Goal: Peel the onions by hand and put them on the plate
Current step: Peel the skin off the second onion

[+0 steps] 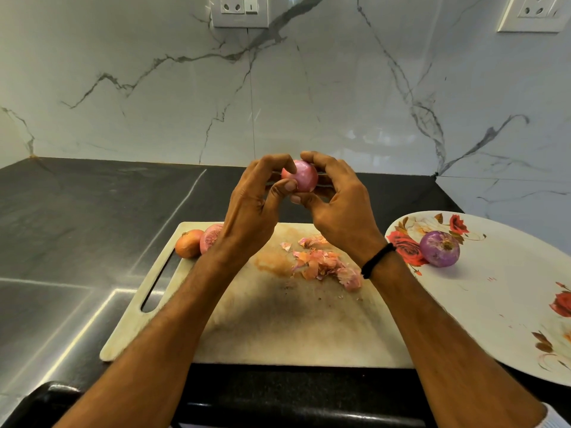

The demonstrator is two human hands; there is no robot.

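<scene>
Two unpeeled onions (189,247) on cutting board (278,329) far-left corner; above board, left hand (250,208) and right hand (336,205) both grip pink onion (301,176) between curled fingers and thumbs; peel scraps (324,264) on board below right hand; right of board, plate (494,304) holds purple peeled onion (439,248)

Between the fingers (278,189), the pink onion (304,177) looked smooth and glossy. Below them, papery dry skins (324,264) lay on a matt, stained cutting board (278,329); the dark bench (77,227) gleamed.
</scene>
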